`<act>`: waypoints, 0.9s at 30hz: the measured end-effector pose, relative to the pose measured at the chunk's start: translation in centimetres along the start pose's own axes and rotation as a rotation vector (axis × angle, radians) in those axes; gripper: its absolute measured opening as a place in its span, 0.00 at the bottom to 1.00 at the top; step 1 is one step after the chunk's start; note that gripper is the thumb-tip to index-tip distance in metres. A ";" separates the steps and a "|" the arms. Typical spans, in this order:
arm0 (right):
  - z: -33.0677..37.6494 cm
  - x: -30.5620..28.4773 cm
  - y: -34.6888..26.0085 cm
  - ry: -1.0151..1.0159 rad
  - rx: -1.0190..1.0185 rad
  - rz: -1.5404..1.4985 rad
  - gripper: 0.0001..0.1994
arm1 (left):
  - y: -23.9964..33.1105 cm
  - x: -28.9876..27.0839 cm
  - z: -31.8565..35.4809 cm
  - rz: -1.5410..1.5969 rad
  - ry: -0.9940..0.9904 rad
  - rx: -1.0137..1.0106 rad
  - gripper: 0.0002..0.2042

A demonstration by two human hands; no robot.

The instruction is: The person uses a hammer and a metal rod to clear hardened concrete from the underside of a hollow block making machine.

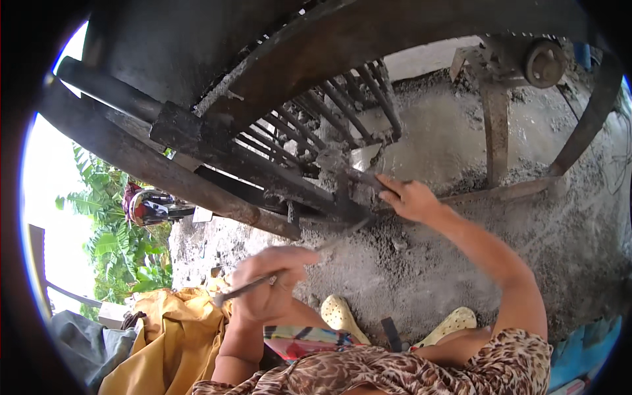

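Observation:
My left hand (268, 284) is closed round a thin dark metal rod (247, 288). One end sticks out left of the fist; the other reaches up and right toward the machine's lower corner, where it is blurred. My right hand (416, 201) has thumb and fingers round a grey, mud-caked bar (366, 178) beside the machine. Whether that bar is loose or fixed is unclear. Above both hands stands a dark metal machine frame (270, 168), coated with wet grey cement-like matter. A row of slanting metal rods (341, 110) lies inside it.
Yellow-brown cloth (172, 329) and grey cloth (85, 342) lie at lower left. Pale clogs (342, 315) are on my feet, on rough grey ground. A metal leg (496, 131) and a small wheel (545, 62) stand at upper right. A motorbike (155, 205) and plants are beyond, left.

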State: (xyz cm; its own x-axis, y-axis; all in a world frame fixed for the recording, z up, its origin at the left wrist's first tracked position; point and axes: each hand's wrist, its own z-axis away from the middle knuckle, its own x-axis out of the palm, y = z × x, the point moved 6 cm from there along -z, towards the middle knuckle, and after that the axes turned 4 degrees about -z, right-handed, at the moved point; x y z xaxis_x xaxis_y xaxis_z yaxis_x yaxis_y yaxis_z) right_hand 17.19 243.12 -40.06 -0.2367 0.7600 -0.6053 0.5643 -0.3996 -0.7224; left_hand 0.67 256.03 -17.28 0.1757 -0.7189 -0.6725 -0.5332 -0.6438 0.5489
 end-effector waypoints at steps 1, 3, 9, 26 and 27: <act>0.4 -0.6 -0.2 0.037 -0.022 -0.011 0.24 | 0.9 -0.6 -0.3 -0.007 0.047 -0.012 0.04; 1.6 -2.1 -0.6 0.071 0.012 -0.041 0.25 | 1.9 -0.9 -1.4 -0.119 0.100 0.006 0.04; 5.1 -9.1 -3.9 0.206 0.070 -0.268 0.25 | 0.3 1.2 -6.1 -0.442 0.027 0.096 0.06; 13.1 -16.5 -10.0 0.654 0.098 -0.425 0.21 | -2.0 2.7 -13.1 -0.359 0.066 0.095 0.07; 13.4 -17.4 -10.6 0.671 0.041 -0.498 0.23 | -2.3 3.0 -13.4 -0.380 0.057 0.036 0.07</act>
State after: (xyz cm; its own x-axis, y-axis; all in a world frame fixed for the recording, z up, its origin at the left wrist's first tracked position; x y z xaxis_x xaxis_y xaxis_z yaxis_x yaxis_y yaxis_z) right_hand 4.67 227.28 -26.38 0.0778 0.9913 0.1064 0.4857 0.0555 -0.8724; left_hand 13.52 251.83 -13.86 0.4117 -0.4449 -0.7953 -0.4500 -0.8582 0.2471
